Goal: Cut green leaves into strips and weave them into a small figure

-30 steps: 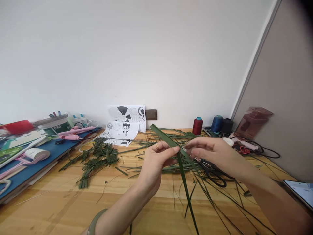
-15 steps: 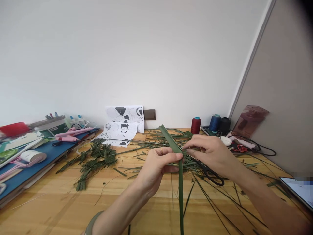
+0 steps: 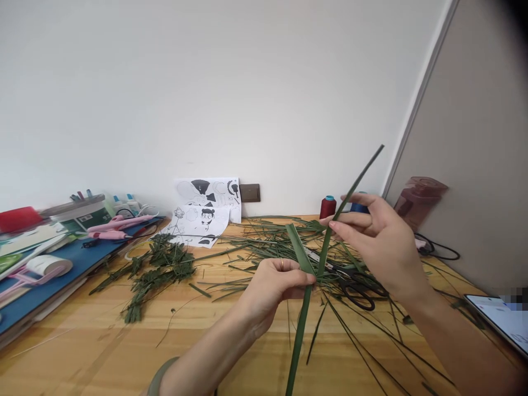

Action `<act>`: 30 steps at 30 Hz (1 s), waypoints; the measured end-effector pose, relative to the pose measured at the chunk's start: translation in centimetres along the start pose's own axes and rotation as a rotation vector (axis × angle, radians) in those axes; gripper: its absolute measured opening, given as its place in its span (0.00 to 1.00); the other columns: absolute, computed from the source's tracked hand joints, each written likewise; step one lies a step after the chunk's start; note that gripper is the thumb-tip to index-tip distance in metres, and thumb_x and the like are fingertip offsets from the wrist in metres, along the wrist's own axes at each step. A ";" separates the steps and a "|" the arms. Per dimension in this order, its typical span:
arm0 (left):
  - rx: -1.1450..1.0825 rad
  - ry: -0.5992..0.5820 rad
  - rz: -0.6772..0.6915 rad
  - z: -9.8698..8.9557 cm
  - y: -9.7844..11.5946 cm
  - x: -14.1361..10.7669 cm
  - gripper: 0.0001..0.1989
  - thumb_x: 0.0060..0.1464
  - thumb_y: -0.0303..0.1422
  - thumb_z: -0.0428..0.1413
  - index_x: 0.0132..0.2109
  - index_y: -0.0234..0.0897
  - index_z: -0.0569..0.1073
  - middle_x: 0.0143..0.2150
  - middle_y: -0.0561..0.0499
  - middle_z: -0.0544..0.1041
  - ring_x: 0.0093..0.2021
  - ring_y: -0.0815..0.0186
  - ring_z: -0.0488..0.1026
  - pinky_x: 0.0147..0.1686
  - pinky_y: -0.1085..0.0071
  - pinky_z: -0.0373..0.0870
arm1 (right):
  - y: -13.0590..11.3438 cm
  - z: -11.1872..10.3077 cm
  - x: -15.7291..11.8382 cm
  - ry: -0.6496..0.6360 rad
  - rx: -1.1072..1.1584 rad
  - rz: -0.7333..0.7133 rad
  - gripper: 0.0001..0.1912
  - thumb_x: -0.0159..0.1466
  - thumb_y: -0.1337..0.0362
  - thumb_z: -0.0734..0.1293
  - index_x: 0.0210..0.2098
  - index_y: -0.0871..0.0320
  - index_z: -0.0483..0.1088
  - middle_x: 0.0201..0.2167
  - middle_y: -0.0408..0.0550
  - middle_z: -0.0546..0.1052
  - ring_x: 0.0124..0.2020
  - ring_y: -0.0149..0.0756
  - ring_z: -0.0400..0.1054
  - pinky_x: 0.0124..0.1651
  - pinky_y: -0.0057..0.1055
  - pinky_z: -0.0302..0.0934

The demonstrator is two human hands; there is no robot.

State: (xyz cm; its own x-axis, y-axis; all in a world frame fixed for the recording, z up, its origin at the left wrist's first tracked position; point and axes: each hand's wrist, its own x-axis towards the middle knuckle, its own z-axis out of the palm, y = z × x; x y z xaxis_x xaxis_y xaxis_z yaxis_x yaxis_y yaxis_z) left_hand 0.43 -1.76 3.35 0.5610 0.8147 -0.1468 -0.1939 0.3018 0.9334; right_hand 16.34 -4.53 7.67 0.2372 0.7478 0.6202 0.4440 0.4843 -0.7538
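Between thumb and fingers, my left hand (image 3: 274,286) pinches a long green leaf strip (image 3: 300,330) over the table. One wide end of it points up and away; a long tail hangs toward the front edge. To the right, my right hand (image 3: 379,236) is closed on another length of green leaf (image 3: 327,247), which rises from the left hand's pinch and slants up to a thin tip. Whether both lengths are one leaf, I cannot tell. Black-handled scissors (image 3: 357,294) lie below the right hand, among loose leaf strips (image 3: 264,253).
Bundled dark green foliage (image 3: 163,269) lies on the wooden table (image 3: 124,363) at left. Behind it stand printed sheets (image 3: 202,220). A blue folder (image 3: 88,258) carries pink tools and a white roll. A red thread spool (image 3: 327,208) stands at the back; a phone (image 3: 499,322) lies at right.
My right hand has moved up and right, drawing a leaf length up from the left hand's pinch. My left hand has shifted slightly down and right, still pinching the strip.
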 end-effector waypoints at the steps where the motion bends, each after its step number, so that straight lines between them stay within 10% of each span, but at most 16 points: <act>1: -0.004 0.005 0.015 0.0 0.1 0.0 0.05 0.36 0.27 0.61 0.24 0.30 0.74 0.25 0.51 0.72 0.25 0.74 0.66 0.29 0.78 0.63 | 0.3 -0.2 0.0 -0.024 -0.132 -0.136 0.11 0.56 0.67 0.64 0.39 0.54 0.65 0.29 0.43 0.78 0.34 0.36 0.72 0.36 0.32 0.67; 5: -0.068 -0.002 0.089 0.1 0.6 -0.3 0.04 0.36 0.26 0.60 0.21 0.30 0.71 0.21 0.55 0.68 0.23 0.77 0.62 0.25 0.80 0.60 | 1.6 -0.9 0.1 -0.178 -0.586 -0.717 0.10 0.58 0.74 0.61 0.35 0.56 0.70 0.34 0.44 0.77 0.36 0.32 0.69 0.40 0.30 0.64; 10: -0.106 0.009 0.059 0.1 1.1 -0.3 0.03 0.38 0.24 0.59 0.24 0.29 0.71 0.23 0.52 0.70 0.24 0.73 0.68 0.29 0.76 0.65 | 2.1 -1.2 0.2 -0.140 -0.767 -0.876 0.11 0.57 0.74 0.62 0.38 0.58 0.70 0.36 0.46 0.76 0.37 0.32 0.68 0.39 0.28 0.63; 17: -0.060 -0.026 0.056 -0.3 0.8 -0.1 0.03 0.41 0.26 0.57 0.24 0.28 0.71 0.24 0.50 0.72 0.22 0.73 0.70 0.30 0.74 0.68 | 1.5 -0.4 -0.5 0.012 -0.812 -0.786 0.09 0.55 0.73 0.63 0.35 0.59 0.70 0.31 0.44 0.77 0.30 0.31 0.71 0.37 0.26 0.64; 25: 0.035 -0.096 0.010 0.0 0.6 -0.3 0.03 0.39 0.26 0.57 0.23 0.28 0.71 0.21 0.50 0.72 0.20 0.73 0.69 0.25 0.75 0.68 | 0.3 0.8 -0.9 -0.098 -0.260 -0.101 0.06 0.56 0.66 0.64 0.33 0.56 0.70 0.28 0.43 0.77 0.30 0.33 0.72 0.32 0.25 0.68; 30: 0.036 -0.097 0.002 0.0 0.7 -0.3 0.04 0.38 0.26 0.58 0.22 0.29 0.70 0.18 0.53 0.70 0.18 0.74 0.67 0.22 0.77 0.66 | -0.2 0.3 -0.6 -0.027 -0.049 -0.034 0.03 0.54 0.68 0.64 0.29 0.56 0.69 0.26 0.43 0.76 0.28 0.33 0.71 0.33 0.28 0.68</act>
State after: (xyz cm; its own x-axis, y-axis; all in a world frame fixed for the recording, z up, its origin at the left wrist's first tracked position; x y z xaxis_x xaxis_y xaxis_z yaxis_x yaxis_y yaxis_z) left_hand 0.12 -1.82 4.01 0.6363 0.7629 -0.1141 -0.1668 0.2805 0.9453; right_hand 15.84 -4.92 7.35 0.1980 0.7436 0.6386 0.4935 0.4873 -0.7204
